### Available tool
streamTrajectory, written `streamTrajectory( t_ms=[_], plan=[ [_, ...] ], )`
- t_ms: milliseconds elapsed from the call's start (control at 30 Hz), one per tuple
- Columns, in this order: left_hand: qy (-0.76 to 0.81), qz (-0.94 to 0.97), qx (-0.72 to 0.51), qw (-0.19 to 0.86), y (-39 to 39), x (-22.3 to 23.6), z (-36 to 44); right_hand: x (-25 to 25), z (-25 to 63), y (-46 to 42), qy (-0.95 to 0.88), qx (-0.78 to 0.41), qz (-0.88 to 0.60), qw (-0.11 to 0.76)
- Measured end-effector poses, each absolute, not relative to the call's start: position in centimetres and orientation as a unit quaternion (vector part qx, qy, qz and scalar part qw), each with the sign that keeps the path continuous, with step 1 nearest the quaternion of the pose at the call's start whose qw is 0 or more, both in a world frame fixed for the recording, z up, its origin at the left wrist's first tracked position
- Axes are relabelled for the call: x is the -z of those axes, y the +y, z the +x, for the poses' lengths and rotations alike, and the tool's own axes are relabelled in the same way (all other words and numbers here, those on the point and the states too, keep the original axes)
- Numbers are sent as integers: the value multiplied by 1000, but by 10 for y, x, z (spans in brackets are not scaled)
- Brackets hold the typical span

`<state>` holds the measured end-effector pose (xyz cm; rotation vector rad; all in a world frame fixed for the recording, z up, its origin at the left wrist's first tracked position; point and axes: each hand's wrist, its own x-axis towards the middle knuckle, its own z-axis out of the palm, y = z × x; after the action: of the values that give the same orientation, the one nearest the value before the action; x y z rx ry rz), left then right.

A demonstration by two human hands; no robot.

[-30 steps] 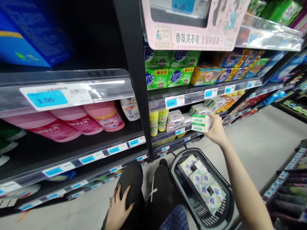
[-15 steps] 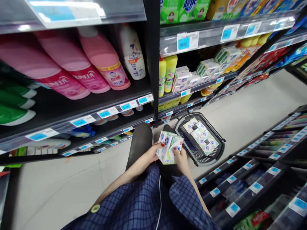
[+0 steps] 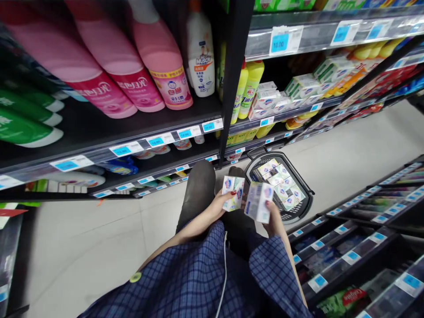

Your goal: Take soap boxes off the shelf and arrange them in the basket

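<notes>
My left hand [image 3: 220,204] grips a small white and green soap box [image 3: 233,193], thumb across its front. A second soap box [image 3: 259,201], white with a purplish side turned towards me, is held in my right hand [image 3: 274,217], whose thumb presses its edge. A narrow gap separates the two boxes, both held above my knees. Just beyond my right hand, a black shopping basket [image 3: 306,207] stands on the floor with several similar soap boxes [image 3: 284,184] lying in it.
Pink bottles [image 3: 155,57] and a white Mr Muscle bottle [image 3: 200,57] fill the shelf at left. More soap boxes [image 3: 303,86] sit on the shelf ahead, beside yellow bottles [image 3: 251,90]. Low racks with price tags [image 3: 353,257] line the right side.
The boxes were together between both hands; now they are apart, one in each hand. My right hand has moved right towards the basket. The view has shifted slightly.
</notes>
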<state>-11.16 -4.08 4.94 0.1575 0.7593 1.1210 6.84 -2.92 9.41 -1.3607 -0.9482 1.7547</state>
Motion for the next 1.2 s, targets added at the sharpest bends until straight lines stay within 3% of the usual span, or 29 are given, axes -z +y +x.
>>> streamTrajectory(
  t_ms=[100, 233, 467, 767, 1033, 1200],
  plan=[
    [333, 19, -508, 794, -31, -31, -138, -96, 79, -28, -264, -761, -411, 427],
    [345, -61, -478, 805, -24, 10, -176, -102, 77, -23, -234, -782, -331, 474],
    [385, -106, -473, 785, -40, 57, -205, -118, 68, -16, -169, -797, -329, 478],
    [393, -118, -433, 802, -32, 70, -201, -133, 50, -5, -46, -684, -368, 629],
    [398, -125, -427, 802, -32, 65, -200, -129, 53, -5, -104, -653, -419, 622],
    [398, -127, -425, 803, -32, 67, -201, -119, 56, -9, -249, -632, -479, 556]
  ],
)
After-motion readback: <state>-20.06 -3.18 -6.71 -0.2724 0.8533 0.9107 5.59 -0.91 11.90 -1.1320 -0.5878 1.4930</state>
